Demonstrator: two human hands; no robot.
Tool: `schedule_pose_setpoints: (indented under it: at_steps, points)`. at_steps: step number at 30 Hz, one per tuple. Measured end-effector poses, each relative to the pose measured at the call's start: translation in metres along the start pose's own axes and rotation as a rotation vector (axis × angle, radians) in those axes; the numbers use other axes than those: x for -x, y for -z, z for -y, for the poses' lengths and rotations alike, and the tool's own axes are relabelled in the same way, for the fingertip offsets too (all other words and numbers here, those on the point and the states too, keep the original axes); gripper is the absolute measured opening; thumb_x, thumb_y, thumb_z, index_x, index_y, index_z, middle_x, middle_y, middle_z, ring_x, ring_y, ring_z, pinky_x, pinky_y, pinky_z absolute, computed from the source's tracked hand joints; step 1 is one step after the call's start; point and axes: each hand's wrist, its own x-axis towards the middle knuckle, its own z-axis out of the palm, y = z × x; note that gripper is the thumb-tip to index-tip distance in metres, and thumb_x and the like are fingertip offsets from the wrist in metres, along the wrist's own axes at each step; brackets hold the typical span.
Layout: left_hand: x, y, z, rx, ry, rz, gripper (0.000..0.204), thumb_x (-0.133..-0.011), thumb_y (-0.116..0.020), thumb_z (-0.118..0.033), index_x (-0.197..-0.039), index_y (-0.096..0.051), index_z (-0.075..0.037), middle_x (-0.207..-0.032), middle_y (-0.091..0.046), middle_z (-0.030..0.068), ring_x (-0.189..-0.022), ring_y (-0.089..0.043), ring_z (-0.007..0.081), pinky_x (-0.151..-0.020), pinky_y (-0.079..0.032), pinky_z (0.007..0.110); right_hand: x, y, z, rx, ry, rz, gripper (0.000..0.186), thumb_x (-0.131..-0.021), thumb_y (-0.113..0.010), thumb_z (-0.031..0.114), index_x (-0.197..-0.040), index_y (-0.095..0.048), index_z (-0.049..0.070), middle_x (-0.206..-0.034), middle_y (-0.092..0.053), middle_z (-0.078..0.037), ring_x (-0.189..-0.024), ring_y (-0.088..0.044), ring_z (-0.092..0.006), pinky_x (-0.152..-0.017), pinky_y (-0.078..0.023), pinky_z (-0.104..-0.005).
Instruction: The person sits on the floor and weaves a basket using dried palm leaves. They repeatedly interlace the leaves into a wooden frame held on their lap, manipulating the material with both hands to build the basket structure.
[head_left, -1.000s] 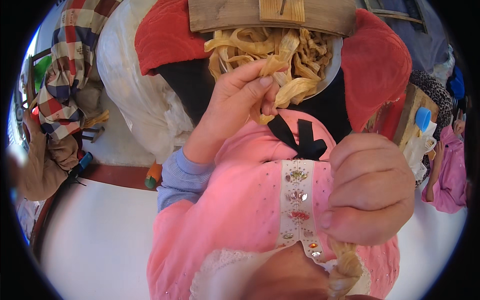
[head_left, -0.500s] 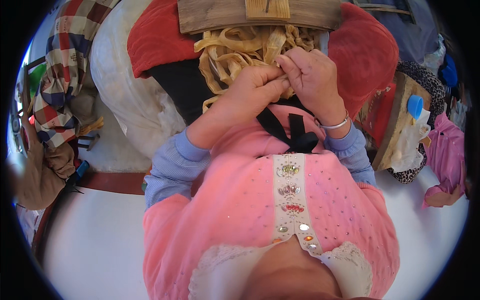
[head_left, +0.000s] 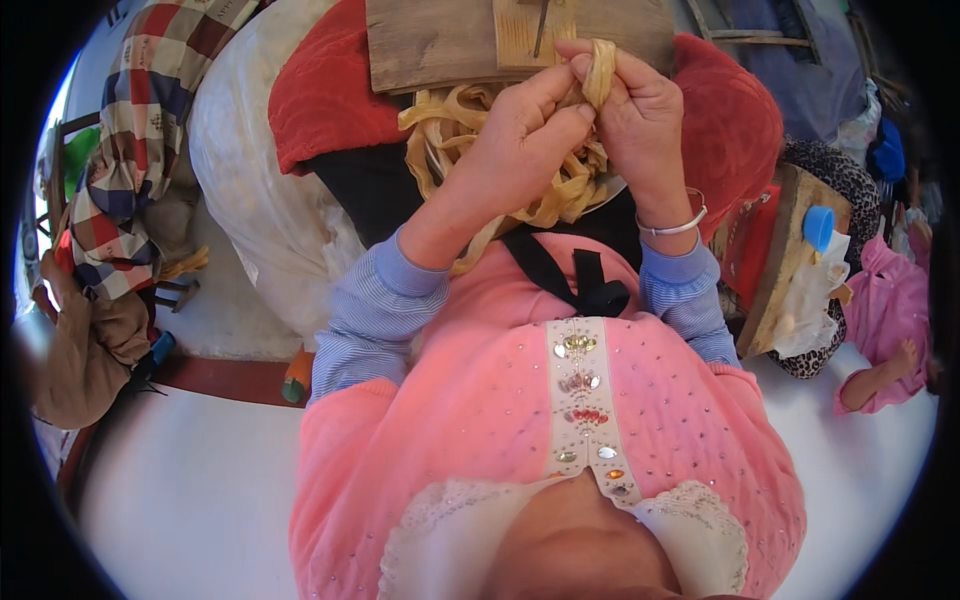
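Observation:
A pale yellow, folded strip [head_left: 600,76], limp and slightly shiny, is pinched between my two hands in front of a wooden board. My left hand [head_left: 528,128] is closed, thumb and fingers meeting at the strip's lower end. My right hand [head_left: 642,112] is wrapped round the same strip, its upper loop showing above the fingers. Beneath the hands lies a tangled heap of similar yellowish strips [head_left: 440,130], on my lap, partly hidden by my left forearm. What the strips are made of I cannot tell.
The wooden board [head_left: 425,50] at the far side bears a smaller block [head_left: 515,40] with an upright nail [head_left: 542,28]. At right, a wooden stand [head_left: 785,250] holds a blue cup [head_left: 818,228] and plastic bag. Another person's pink sleeve [head_left: 885,300] is beyond; a checked cloth [head_left: 140,110] is left.
Both hands have risen away from the heap toward the board and nail, carrying the strip, whose folded loop now shows. The person at right has shifted, and a hand now shows there.

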Motion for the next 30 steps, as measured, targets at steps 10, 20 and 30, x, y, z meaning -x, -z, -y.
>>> schedule_pose_setpoints:
  at_steps: [10, 20, 30]
  points:
    - [0.001, 0.03, 0.03, 0.311, 0.384, 0.037, 0.011, -0.094, -0.053, -0.014, -0.101, -0.057, -0.006, -0.068, -0.045, -0.0052, -0.053, -0.039, 0.0033, -0.045, -0.029, 0.019, -0.008, 0.009, -0.031, 1.025, 0.521, -0.056, 0.014, -0.086, -0.061, 0.022, -0.094, -0.071, 0.016, -0.077, -0.065, -0.005, -0.07, -0.062, -0.0253, -0.061, -0.046, -0.0361]
    - [0.02, 0.033, 0.039, -1.201, -0.416, -0.201, 0.013, -0.083, -0.056, -0.007, -0.095, -0.061, -0.005, -0.078, -0.06, 0.0121, -0.067, -0.059, 0.0293, -0.056, -0.047, 0.036, 0.028, 0.013, -0.069, 0.144, -0.342, 0.184, 0.016, -0.085, -0.063, 0.021, -0.097, -0.071, 0.014, -0.082, -0.065, -0.008, -0.075, -0.061, -0.0257, -0.068, -0.047, -0.0349]
    - [0.018, 0.038, 0.025, -1.04, -0.222, -0.133, 0.015, -0.087, -0.059, -0.011, -0.099, -0.064, -0.003, -0.083, -0.06, 0.005, -0.07, -0.062, 0.0225, -0.057, -0.047, 0.031, 0.019, 0.012, -0.04, 0.412, 0.041, 0.106, 0.017, -0.089, -0.062, 0.023, -0.088, -0.071, 0.009, -0.081, -0.064, 0.002, -0.069, -0.056, -0.0086, -0.061, -0.041, -0.0238]
